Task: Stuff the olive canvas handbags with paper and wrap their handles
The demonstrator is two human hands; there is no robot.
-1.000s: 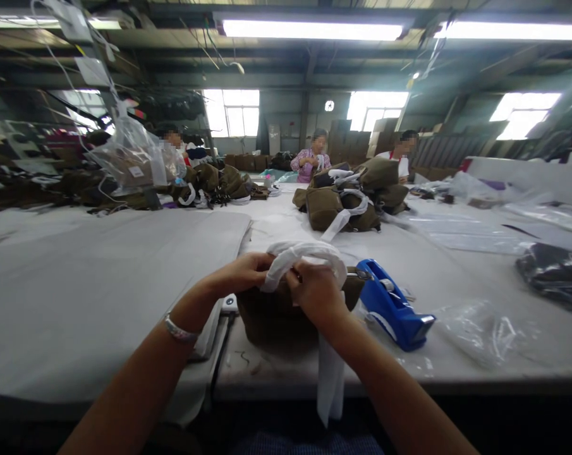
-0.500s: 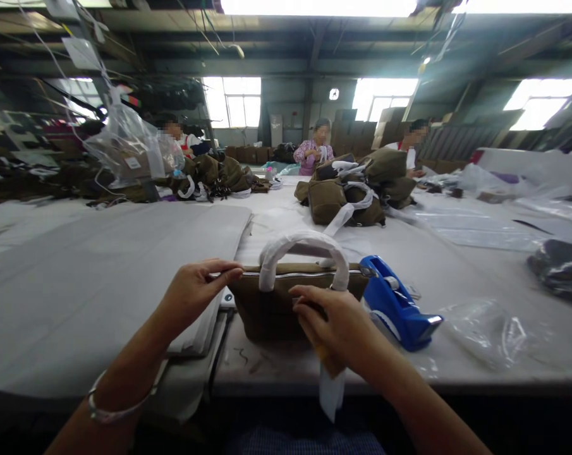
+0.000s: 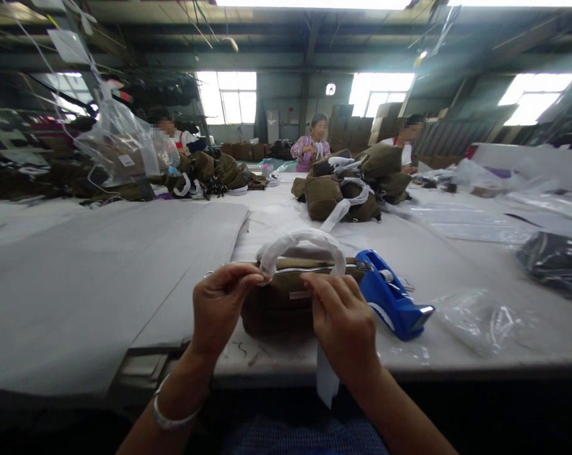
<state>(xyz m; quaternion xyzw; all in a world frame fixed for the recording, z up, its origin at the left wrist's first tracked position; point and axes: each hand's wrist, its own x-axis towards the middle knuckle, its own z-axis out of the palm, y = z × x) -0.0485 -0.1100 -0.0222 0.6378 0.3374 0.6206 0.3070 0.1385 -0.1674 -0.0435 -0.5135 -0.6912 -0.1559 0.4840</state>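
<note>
"Where's the bag (image 3: 276,316)?"
"On the table (image 3: 276,370), just beyond both hands. Left hand (image 3: 218,303) pinches the white-wrapped handle (image 3: 309,236) near its base; right hand (image 3: 346,322) curls at the front (its hold, I can't tell)."
"Shape?"
"Boxy brown cloth, handle arching upward, silvery zip (image 3: 295,270); long axis left to right."

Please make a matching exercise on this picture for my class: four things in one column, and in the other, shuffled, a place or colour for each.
Things
1. Tape dispenser
2. Near handle
3. Bangle
4. Left hand

Descriptions
A. Pale and ring-shaped, worn on the left arm
B. With thumb and finger at the lower left end of the white wrapping
C. Blue, on the table by the right side of the olive-brown bag
D. Wrapped in white, arching above the bag

Pairs: 1-C, 2-D, 3-A, 4-B
</note>
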